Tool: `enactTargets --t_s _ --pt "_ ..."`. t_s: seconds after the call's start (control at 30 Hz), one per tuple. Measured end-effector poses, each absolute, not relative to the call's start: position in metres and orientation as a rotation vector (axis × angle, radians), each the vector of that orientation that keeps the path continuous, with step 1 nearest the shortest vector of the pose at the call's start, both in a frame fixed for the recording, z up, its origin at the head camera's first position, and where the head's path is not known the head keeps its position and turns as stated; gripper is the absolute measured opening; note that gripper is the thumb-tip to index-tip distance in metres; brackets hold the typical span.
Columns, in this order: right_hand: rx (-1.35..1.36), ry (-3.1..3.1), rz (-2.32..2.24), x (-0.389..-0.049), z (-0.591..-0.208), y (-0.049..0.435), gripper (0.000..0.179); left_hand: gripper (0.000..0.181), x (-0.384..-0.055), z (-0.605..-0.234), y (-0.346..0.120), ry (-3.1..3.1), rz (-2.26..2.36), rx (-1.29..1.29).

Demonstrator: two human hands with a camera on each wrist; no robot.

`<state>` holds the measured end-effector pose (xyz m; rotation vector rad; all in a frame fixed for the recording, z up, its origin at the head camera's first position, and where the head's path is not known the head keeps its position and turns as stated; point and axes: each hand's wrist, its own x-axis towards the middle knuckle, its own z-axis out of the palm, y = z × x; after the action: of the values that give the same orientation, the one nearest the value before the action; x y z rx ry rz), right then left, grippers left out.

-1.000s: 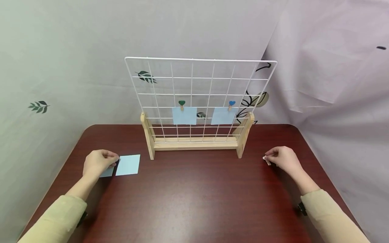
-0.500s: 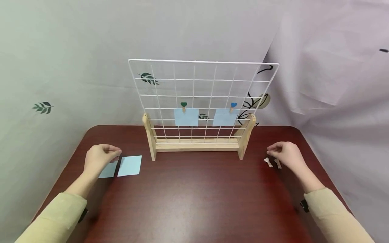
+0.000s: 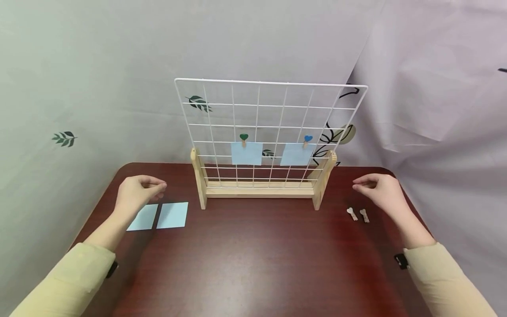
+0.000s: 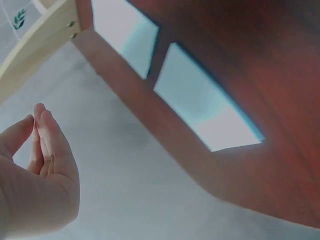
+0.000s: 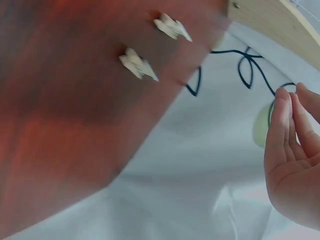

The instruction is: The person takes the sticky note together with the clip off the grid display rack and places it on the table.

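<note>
The left hand [image 3: 136, 193] and the right hand [image 3: 380, 191] both hang raised over the tabletop [image 3: 253, 255], thumb drawn close to the fingertips, with nothing visible between them; both look released.

Below the left hand lies one light-blue paper sheet [image 3: 143, 217], partly covered by the wrist in the head view; a second blue sheet [image 3: 172, 215] lies flat just to that hand's right, a narrow gap between the two. Below the right hand's fingertips lie two small heart-topped clothespins, a left pin [image 3: 352, 214] and a right pin [image 3: 364, 215], side by side and apart.

Judging by the layout, the work looks about half done: between and beyond the hands, a green-heart clothespin [image 3: 244, 137] and a blue-heart clothespin [image 3: 308, 138] each fix a sheet to the white wire grid [image 3: 271, 82], while two sheets and two pins lie loose.

As for edges, the tabletop's left edge runs just outside the left hand, and its right edge passes close to the right one. The roomiest stretch seems to be between the hands, in front of the wooden stand [image 3: 259, 192].
</note>
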<state>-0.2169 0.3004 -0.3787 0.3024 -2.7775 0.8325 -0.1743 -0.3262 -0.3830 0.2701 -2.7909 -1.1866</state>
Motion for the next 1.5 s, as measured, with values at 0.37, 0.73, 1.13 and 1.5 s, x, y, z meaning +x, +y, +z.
enactTargets --t_s 0.37,0.73,1.13,1.5 --pt "0.298 -2.706 0.919 -0.215 -0.344 0.288 0.017 0.029 -0.177 -0.352 -0.313 -2.711 -1.24 0.16" --pt "0.31 -2.665 0.985 -0.219 -0.321 0.27 0.02 0.031 -0.18 -0.328 -0.3 -2.646 -1.4 0.054" --pt "0.332 -2.592 1.11 -0.221 -0.306 0.24 0.019 0.03 -0.189 -0.321 -0.274 -2.53 -1.58 -0.048" --pt "0.425 -2.552 1.17 -0.221 -0.306 0.209 0.014 0.03 -0.191 -0.317 -0.254 -2.48 -1.641 -0.1"
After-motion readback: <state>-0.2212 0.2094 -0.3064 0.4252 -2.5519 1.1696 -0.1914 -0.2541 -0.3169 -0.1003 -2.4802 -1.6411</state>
